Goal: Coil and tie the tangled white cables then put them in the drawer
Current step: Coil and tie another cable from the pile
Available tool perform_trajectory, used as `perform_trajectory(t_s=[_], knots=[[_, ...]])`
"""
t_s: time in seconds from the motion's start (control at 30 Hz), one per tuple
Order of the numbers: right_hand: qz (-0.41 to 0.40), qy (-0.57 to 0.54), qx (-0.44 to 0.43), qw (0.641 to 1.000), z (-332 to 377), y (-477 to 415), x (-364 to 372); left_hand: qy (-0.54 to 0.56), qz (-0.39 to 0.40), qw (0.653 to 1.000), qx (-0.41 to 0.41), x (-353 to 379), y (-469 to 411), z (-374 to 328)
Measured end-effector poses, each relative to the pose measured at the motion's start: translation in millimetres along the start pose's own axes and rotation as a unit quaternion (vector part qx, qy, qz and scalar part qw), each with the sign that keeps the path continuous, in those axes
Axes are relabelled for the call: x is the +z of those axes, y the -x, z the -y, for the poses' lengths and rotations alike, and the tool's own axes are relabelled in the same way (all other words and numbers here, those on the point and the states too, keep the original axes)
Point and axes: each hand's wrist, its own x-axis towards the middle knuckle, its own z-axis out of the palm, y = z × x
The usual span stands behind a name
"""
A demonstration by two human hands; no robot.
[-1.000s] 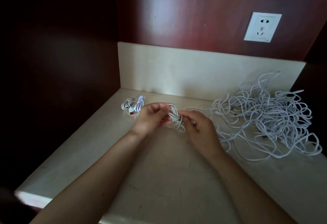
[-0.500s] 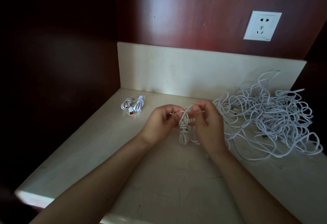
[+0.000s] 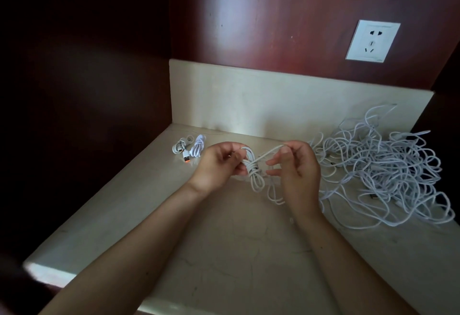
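Note:
A coiled white cable (image 3: 254,170) hangs upright between my hands above the counter, wrapped several times around its middle. My left hand (image 3: 219,165) pinches the coil's top loop. My right hand (image 3: 296,167) holds the cable's loose end between thumb and forefinger, pulled up and to the right of the wraps. A big tangle of white cables (image 3: 383,167) lies on the counter at the right. Two tied white cable bundles (image 3: 190,146), one with an orange plug, rest at the back left. No drawer is in view.
The pale stone counter (image 3: 224,252) sits in a dark wooden niche, with a low stone backsplash (image 3: 273,105) behind. A white wall socket (image 3: 372,41) is on the red-brown back panel. The counter's front edge runs along the bottom left.
The coil has turned from slanted to upright. My right hand has lifted off the bundle and drawn the loose end up to the right, with more wraps now around the middle.

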Motion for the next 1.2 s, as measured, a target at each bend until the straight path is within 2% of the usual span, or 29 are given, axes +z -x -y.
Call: perform_trajectory(t_s=[0.17,0.3,0.43,0.63,0.73,0.87,0.93,1.07,1.2], knots=[[0.013,0.041,0.042,0.998,0,-6,-11,0.157,0.022,0.987,-0.031,3,7,-9],[0.085,0.044,0.113,0.989,-4,-1,-4,0.285,-0.015,0.954,-0.086,3,6,-15],[0.146,0.042,0.152,0.977,-3,11,9,0.324,-0.067,0.938,-0.107,4,4,-15],[0.173,-0.038,0.127,0.976,5,24,18,0.367,-0.152,0.913,-0.095,2,-2,-9],[0.206,-0.023,0.094,0.974,6,25,17,0.323,-0.165,0.929,-0.078,0,-3,-4],[0.238,0.005,0.040,0.970,7,24,13,0.148,-0.167,0.975,-0.007,2,-3,2],[0.226,0.034,0.015,0.973,6,21,9,0.090,-0.162,0.982,0.026,2,-3,4],[0.174,0.146,-0.059,0.972,5,13,2,0.071,-0.141,0.986,0.046,5,-2,7],[0.123,0.165,-0.111,0.972,6,8,1,0.057,-0.127,0.988,0.073,9,0,8]])
